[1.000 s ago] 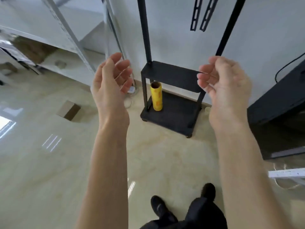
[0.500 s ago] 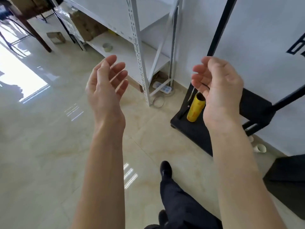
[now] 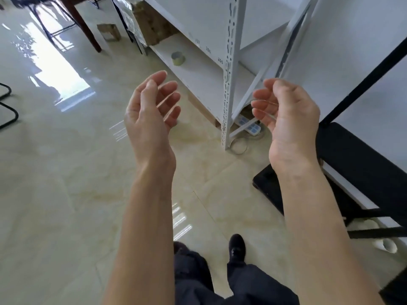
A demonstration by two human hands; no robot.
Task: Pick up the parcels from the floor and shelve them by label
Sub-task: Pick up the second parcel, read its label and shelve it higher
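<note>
My left hand (image 3: pixel 152 111) and my right hand (image 3: pixel 286 113) are both raised in front of me, palms facing each other, fingers curled loosely and holding nothing. A white metal shelf unit (image 3: pixel 230 69) stands ahead on the right, with small number labels along its low shelf edge. One small cardboard parcel (image 3: pixel 109 31) sits on the floor far ahead, near a wooden table leg. A larger brown box (image 3: pixel 152 25) rests on the low shelf further back.
A roll of tape (image 3: pixel 178 58) lies on the low shelf. A power strip (image 3: pixel 250 126) and cable lie under the shelf corner. A black stand (image 3: pixel 361 164) is at the right. My dark shoes and trousers (image 3: pixel 236 247) are below. Glossy tiled floor (image 3: pixel 66 172) spreads left.
The view has swung left: the white shelf is now central, the black stand has slid to the right edge and the yellow roll is out of sight. Both hands stay raised and empty.
</note>
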